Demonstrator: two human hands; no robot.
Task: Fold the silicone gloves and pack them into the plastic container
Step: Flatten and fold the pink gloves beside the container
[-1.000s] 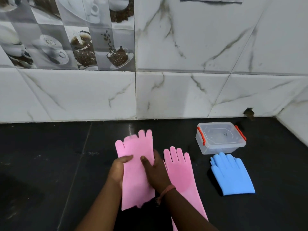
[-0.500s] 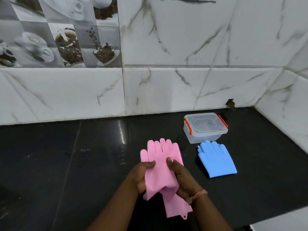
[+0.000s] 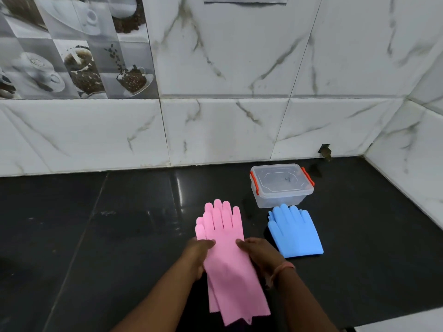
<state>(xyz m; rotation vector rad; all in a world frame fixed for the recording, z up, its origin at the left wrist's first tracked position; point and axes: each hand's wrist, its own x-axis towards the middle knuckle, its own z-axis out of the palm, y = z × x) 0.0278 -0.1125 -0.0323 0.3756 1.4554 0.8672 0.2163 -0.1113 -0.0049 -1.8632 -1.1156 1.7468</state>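
Two pink silicone gloves lie stacked one on the other on the black counter, fingers pointing away from me. My left hand grips their left edge and my right hand grips their right edge, thumbs on top. To the right lie folded blue gloves, flat on the counter. Behind them stands the clear plastic container with orange clips, its lid on.
The black counter runs to a marble-tiled wall at the back and a side wall at the right. A small hole shows in the wall behind the container. A pale ledge shows at the bottom right.
The pink glove I held has been laid over the second pink glove, so both now form one stack. My hands have moved to its two sides. The camera view has shifted.
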